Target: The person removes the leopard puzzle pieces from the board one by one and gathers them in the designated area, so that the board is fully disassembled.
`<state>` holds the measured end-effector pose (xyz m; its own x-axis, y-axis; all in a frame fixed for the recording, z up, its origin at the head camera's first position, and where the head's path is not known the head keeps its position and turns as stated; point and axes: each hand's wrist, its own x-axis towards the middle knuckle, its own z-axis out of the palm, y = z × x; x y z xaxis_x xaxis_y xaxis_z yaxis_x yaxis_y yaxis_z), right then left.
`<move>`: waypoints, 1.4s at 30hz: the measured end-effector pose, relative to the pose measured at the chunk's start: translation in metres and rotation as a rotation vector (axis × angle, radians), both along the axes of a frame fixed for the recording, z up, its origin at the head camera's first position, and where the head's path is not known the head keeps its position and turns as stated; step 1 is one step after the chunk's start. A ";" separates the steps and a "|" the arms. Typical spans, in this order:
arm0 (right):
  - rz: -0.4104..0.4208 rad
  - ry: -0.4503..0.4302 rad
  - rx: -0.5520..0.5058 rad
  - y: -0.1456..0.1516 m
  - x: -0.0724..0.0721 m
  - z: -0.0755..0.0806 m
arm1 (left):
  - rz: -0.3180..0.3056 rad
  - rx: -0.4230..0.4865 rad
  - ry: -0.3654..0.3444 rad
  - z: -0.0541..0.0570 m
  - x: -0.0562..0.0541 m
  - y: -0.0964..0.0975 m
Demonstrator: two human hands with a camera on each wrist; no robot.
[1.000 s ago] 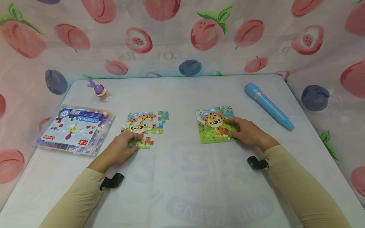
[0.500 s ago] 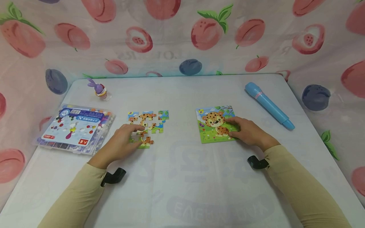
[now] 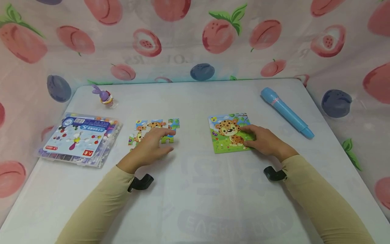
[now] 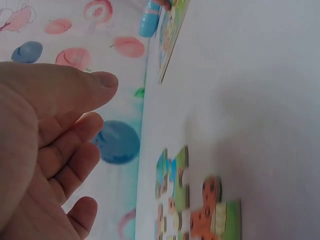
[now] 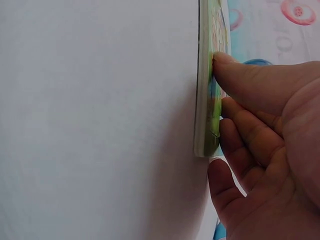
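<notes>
In the head view, my left hand [image 3: 150,147] hovers over the loose jigsaw pieces [image 3: 173,122], thumb and fingers apart with nothing between them. The pieces show parts of a leopard cub and lie partly joined; my hand hides several of them. The left wrist view shows the left hand [image 4: 55,145] raised above the table, with a brown and green jigsaw piece [image 4: 230,222] nearby. My right hand [image 3: 268,142] rests on the right edge of a square leopard puzzle board [image 3: 225,139]. From the right wrist, the thumb [image 5: 230,75] touches the board's printed face, with relaxed fingers beside its edge.
A clear box of beads with a molecule-print label [image 3: 76,135] lies at the left. Behind it stands a small purple rabbit figure [image 3: 105,96]. A light blue microphone-shaped tube [image 3: 286,112] lies at the back right. Fruit-print cloth [image 3: 176,40] hangs behind the table.
My left hand has come off the lower-left pieces and moved right across the jigsaw, its fingers now spread apart. My right hand and the puzzle board have stayed in place.
</notes>
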<state>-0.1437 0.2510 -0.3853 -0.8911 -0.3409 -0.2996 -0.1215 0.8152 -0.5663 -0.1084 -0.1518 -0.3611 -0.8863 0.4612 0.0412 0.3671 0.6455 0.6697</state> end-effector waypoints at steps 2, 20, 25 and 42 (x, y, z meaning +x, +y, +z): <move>0.003 0.005 -0.001 0.000 0.000 0.000 | -0.007 0.012 -0.016 -0.001 -0.003 0.008; 0.023 0.055 0.041 0.000 0.004 0.006 | -0.129 -0.018 -0.104 -0.005 -0.029 0.065; -0.001 0.041 0.043 0.006 0.007 0.008 | -0.133 -0.026 -0.109 -0.004 -0.031 0.071; -0.032 0.040 0.041 0.009 0.009 0.007 | -0.197 -0.084 -0.134 -0.007 -0.042 0.104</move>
